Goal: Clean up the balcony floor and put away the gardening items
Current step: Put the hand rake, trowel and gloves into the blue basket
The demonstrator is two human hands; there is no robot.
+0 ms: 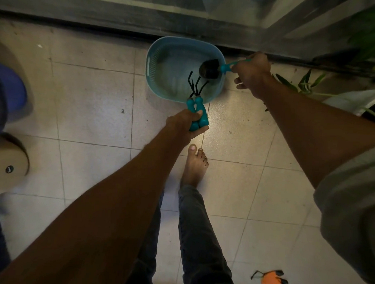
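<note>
- At the left edge of the frame a blue rounded object [6,95] and a beige rounded object [7,166] are seen; what they are cannot be told.
- The tiled floor [93,107] is marked with small dark specks, so the sweeping part of the task is judged not yet done.
- Left of centre, the left hand [186,122] is closed around two teal handles [197,114]; their black prongs [196,83] reach over the near rim of the basin.
- At upper centre a light blue basin [155,76] stands on the floor beside the dark door track [123,21]. Nothing is seen lying loose in it; only the tool heads are held over its inside.
- Right of the basin, the right hand [253,74] is wrapped around the teal handle of a trowel [210,69], whose dark blade hangs just inside the far right rim.
- The step in hand is judged to be putting the hand tools into the basin. The next move would call for lowering them and loosening both grips, prongs laid flat so the basin is not tipped.
- At the upper right, green leaves [371,36] are seen.
- At the lower right an orange and black glove [272,279] lies on the tiles, well apart from the basin, not yet collected.
</note>
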